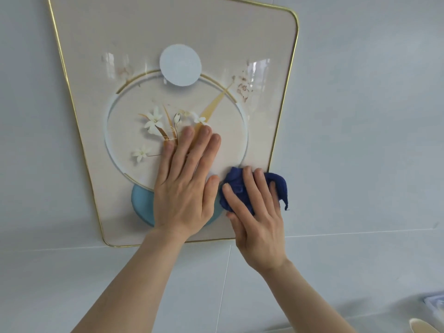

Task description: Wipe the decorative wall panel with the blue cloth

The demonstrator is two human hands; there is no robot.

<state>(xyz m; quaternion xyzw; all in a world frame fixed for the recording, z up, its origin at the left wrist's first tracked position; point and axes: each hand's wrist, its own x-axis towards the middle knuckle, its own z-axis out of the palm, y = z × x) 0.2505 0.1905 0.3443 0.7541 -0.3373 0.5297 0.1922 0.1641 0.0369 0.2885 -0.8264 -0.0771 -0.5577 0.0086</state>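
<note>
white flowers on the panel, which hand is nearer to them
Left. The left hand lies flat with fingertips beside the white flowers; the right hand presses the blue cloth at the panel's lower right edge.

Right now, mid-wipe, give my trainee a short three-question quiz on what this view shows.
1. True or false: the left hand lies flat and open on the decorative wall panel.
2. Which hand presses the blue cloth? A) left B) right C) both
3. Fill in: the cloth sits at the panel's lower ______ corner, partly overhanging the gold frame edge.

Key:
1. True; its fingers spread over the printed flowers.
2. B; the right hand covers the bunched cloth.
3. Right.
</note>
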